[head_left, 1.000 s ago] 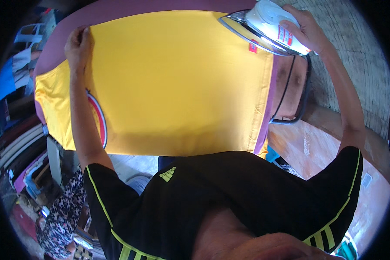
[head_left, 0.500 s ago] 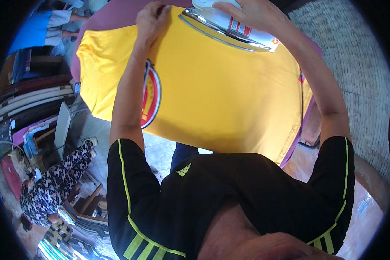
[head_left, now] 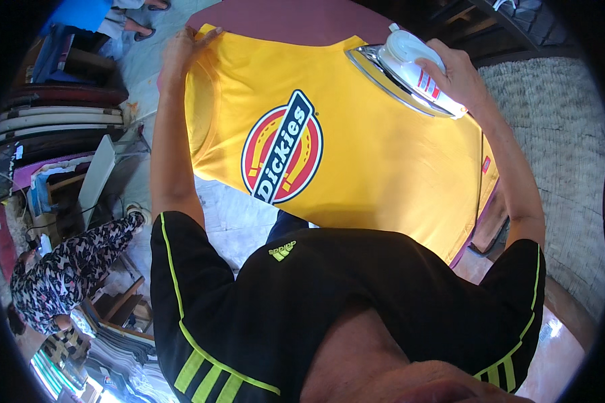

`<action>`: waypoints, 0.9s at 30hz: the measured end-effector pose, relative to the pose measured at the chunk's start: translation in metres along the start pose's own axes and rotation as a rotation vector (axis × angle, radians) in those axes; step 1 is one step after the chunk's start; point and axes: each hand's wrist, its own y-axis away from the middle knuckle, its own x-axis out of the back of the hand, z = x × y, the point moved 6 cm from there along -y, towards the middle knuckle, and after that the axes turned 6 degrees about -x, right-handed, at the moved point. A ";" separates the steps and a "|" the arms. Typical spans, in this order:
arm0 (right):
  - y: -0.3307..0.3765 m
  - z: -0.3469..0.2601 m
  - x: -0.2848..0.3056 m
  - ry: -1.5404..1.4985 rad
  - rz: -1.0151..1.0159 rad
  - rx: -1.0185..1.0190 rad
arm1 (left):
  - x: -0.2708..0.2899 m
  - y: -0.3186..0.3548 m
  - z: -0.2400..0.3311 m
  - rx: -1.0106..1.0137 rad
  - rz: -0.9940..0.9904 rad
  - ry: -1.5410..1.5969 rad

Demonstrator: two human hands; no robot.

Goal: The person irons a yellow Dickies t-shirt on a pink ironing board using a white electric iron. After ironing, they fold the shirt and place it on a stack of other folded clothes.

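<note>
A yellow T-shirt [head_left: 376, 161] with a round red, black and white printed emblem [head_left: 282, 148] lies spread over a purple-covered ironing board [head_left: 269, 20]. My right hand [head_left: 454, 74] is wrapped round the handle of a white iron [head_left: 398, 60], whose shiny soleplate lies along the far right part of the fabric. At the far left, my left hand [head_left: 183, 52] has its fingers closed on the shirt's edge near the shoulder, beside the neckline. Wrinkles run from there toward the emblem. A dark cord [head_left: 478, 185] crosses the shirt's right end.
A woven mat [head_left: 551, 127] covers the area to the right. Boards and panels [head_left: 60, 124] are stacked at the left. A person in camouflage-patterned clothes [head_left: 67, 275] is at lower left, and another person's legs [head_left: 124, 25] show at the top left.
My left hand has moved left to the shirt's shoulder edge, uncovering the emblem. The iron and my right hand are farther right and nearer, and the shirt appears shifted right.
</note>
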 end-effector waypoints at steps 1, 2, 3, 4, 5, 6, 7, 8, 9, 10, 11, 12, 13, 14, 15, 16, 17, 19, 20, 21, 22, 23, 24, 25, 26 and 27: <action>0.001 0.002 0.002 -0.001 -0.001 -0.005 | -0.002 -0.003 0.000 0.033 -0.028 0.045; 0.001 0.001 0.001 -0.003 0.016 -0.029 | -0.003 -0.005 0.000 0.066 -0.056 0.086; 0.002 0.000 0.000 -0.006 0.032 -0.053 | -0.003 -0.008 -0.002 0.101 -0.085 0.127; 0.000 -0.001 0.002 -0.007 0.047 -0.076 | -0.003 -0.013 -0.002 0.078 -0.111 0.205; -0.003 -0.003 -0.001 -0.007 0.050 -0.044 | -0.006 -0.016 -0.004 0.062 -0.143 0.279; -0.007 -0.004 -0.002 0.007 0.040 -0.040 | -0.009 -0.018 -0.006 0.046 -0.174 0.353; -0.012 -0.007 -0.001 0.023 0.030 -0.037 | -0.011 -0.019 -0.005 -0.009 -0.171 0.450; -0.018 -0.010 -0.003 0.024 0.029 -0.030 | -0.006 -0.020 -0.005 -0.067 -0.166 0.530; -0.022 -0.016 -0.006 0.017 0.028 -0.001 | -0.004 -0.022 -0.007 -0.126 -0.161 0.611; -0.027 -0.023 -0.009 0.010 0.027 0.028 | -0.003 -0.026 -0.020 -0.169 -0.125 0.686; -0.033 -0.031 -0.016 -0.005 0.022 0.063 | -0.003 -0.028 -0.045 -0.203 -0.089 0.755; -0.037 -0.040 -0.020 0.022 0.014 0.099 | 0.001 -0.029 -0.047 -0.253 -0.063 0.833; -0.043 -0.051 -0.024 0.048 0.007 0.136 | -0.004 -0.026 -0.050 -0.220 -0.015 0.899; -0.050 -0.061 -0.029 0.078 0.001 0.179 | -0.012 -0.023 -0.053 -0.158 -0.019 0.877; -0.057 -0.070 -0.033 0.068 0.007 0.171 | -0.018 -0.021 -0.058 -0.100 -0.018 0.854; -0.063 -0.079 -0.037 0.057 0.012 0.163 | -0.023 -0.020 -0.064 -0.042 -0.016 0.830; -0.068 -0.085 -0.039 0.053 0.022 0.136 | -0.014 -0.015 -0.024 -0.182 0.112 0.864; -0.087 -0.105 -0.052 0.081 -0.033 0.120 | -0.007 -0.008 -0.020 -0.099 0.114 0.716; -0.093 -0.114 -0.059 0.100 -0.067 0.105 | -0.008 -0.005 -0.025 -0.056 0.109 0.652; -0.104 -0.121 -0.066 0.097 -0.056 0.139 | -0.013 -0.007 -0.034 -0.136 0.166 0.638; -0.116 -0.130 -0.072 0.091 -0.027 0.140 | -0.017 -0.012 -0.045 -0.094 0.125 0.640; -0.126 -0.141 -0.080 0.089 -0.005 0.135 | -0.024 -0.015 -0.053 -0.050 0.078 0.650; -0.133 -0.155 -0.084 0.095 0.019 0.126 | -0.030 -0.018 -0.057 -0.013 0.032 0.665; -0.141 -0.188 -0.072 0.046 -0.042 0.064 | -0.028 -0.010 -0.060 0.062 -0.016 0.655; -0.149 -0.202 -0.075 0.052 -0.055 0.042 | -0.022 -0.009 -0.047 0.112 -0.066 0.654; -0.159 -0.211 -0.079 0.054 -0.065 0.021 | -0.017 -0.006 -0.039 0.159 -0.116 0.647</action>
